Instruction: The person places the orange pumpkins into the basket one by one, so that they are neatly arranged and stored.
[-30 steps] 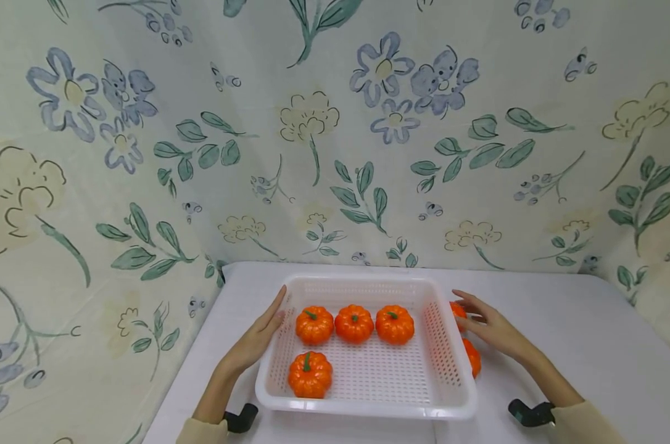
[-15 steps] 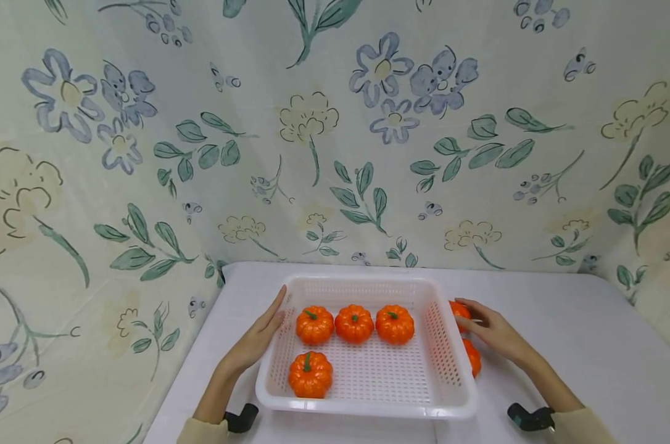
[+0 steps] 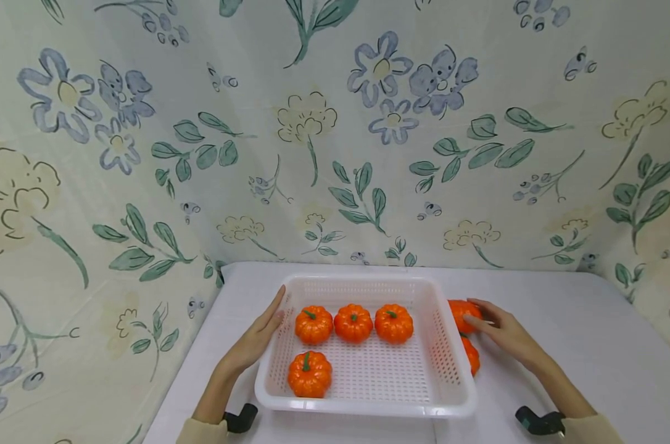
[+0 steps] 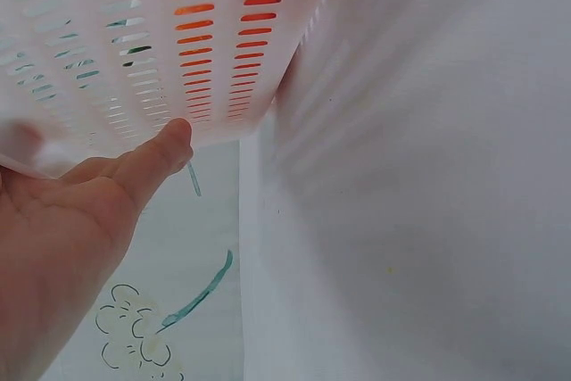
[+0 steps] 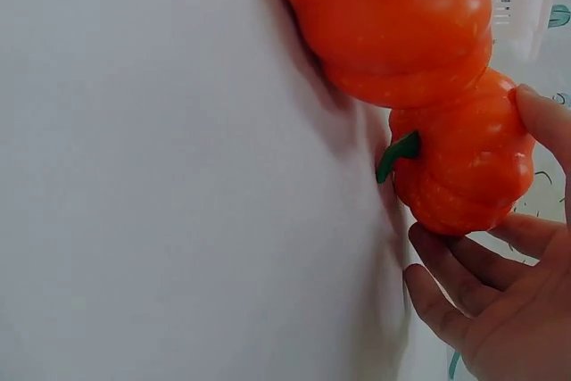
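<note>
Starting at the left of the frame, the left hand (image 3: pixel 255 341) lies flat against the outer wall of the white basket (image 3: pixel 445 370), fingers straight and relaxed, gripping nothing. Inside sit four pumpkins: three in a row (image 3: pixel 353 322) toward the back and one (image 3: pixel 310 374) front-left. Just right of the basket, on the table (image 3: pixel 590 345), the right hand (image 3: pixel 504 333) has its fingers (image 5: pixel 451 283) curled round the farther pumpkin (image 3: pixel 461 311), with another pumpkin (image 3: pixel 471 356) lying right beside it, nearer the camera. My take: get a firm wrap around the ribbed body rather than the stem, keep the left hand bracing the basket, and lift clear of the neighbour and the rim.
</note>
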A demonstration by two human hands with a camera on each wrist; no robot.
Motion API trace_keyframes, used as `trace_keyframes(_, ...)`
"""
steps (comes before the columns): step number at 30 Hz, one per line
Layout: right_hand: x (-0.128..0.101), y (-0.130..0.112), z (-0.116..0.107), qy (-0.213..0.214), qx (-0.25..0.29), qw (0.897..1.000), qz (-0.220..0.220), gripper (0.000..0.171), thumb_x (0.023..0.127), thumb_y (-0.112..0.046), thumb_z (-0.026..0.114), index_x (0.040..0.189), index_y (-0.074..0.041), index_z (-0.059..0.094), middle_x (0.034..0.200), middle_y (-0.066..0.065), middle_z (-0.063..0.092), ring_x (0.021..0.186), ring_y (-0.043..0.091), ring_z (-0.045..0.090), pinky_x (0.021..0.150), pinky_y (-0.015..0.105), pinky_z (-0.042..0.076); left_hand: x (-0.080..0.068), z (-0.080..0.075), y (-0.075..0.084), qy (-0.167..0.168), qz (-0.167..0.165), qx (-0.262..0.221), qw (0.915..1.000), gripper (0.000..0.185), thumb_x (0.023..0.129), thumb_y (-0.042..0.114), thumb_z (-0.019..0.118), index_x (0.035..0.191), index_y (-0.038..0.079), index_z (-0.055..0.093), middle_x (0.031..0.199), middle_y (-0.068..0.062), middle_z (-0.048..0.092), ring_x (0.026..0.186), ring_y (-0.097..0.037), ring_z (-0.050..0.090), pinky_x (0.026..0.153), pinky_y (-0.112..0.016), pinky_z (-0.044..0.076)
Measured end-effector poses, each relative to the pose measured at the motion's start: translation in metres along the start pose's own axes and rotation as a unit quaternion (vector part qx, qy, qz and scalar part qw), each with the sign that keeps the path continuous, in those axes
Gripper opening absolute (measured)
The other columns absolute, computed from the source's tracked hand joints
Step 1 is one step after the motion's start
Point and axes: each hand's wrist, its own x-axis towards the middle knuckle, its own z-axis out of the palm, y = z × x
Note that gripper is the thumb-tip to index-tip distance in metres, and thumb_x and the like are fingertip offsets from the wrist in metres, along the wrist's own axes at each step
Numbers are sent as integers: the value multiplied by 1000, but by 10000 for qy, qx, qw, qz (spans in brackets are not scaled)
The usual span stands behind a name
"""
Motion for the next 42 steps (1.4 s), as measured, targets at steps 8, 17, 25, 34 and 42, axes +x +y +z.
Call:
trace_keyframes(8, -2, -2, -6, -103, -195, 9997, -80, 80, 103, -50, 57, 160, -1, 30, 156, 36, 37, 136, 58, 42, 102, 72, 49, 1, 0, 1, -23, 15, -6, 10000, 59, 114, 34, 32, 168, 33, 7, 176, -5, 8, 159, -38, 20, 119, -56, 37)
trace_keyframes(17, 3, -21, -14, -200, -625, 9955, -688, 77, 95, -49, 69, 157, -12, 43, 155, 27, 46, 132, 47, 50, 103, 71, 48, 2, 1, 2, -43, 2, -4, 10000, 59, 114, 34, 32, 168, 34, 7, 176, -6, 8, 159, -40, 21, 116, -55, 43)
trace_keyframes(25, 4, -29, -13, -500, -684, 9950, -528, 77, 90, -43, 76, 150, -4, 50, 138, 27, 60, 112, 33, 60, 84, 47, 63, 2, 3, 2, -75, -17, -5, 10000, 60, 114, 34, 34, 168, 32, 7, 176, -6, 9, 160, -37, 19, 120, -57, 36)
trace_keyframes(34, 5, -16, -14, -251, -696, 9970, -230, 83, 91, -53, 73, 153, -5, 46, 146, 30, 53, 125, 46, 54, 91, 63, 59, 0, -1, 3, -61, -96, 201, 9997, 60, 114, 33, 35, 168, 31, 8, 176, -6, 9, 159, -39, 22, 116, -53, 44)
trace_keyframes(42, 4, -9, -16, -201, -237, 9995, -1, 81, 96, -50, 67, 156, -1, 40, 154, 32, 44, 130, 50, 49, 98, 64, 56, -3, -10, 2, -122, -17, 339, 9993, 60, 114, 34, 35, 168, 27, 10, 176, -6, 8, 160, -38, 19, 120, -58, 35)
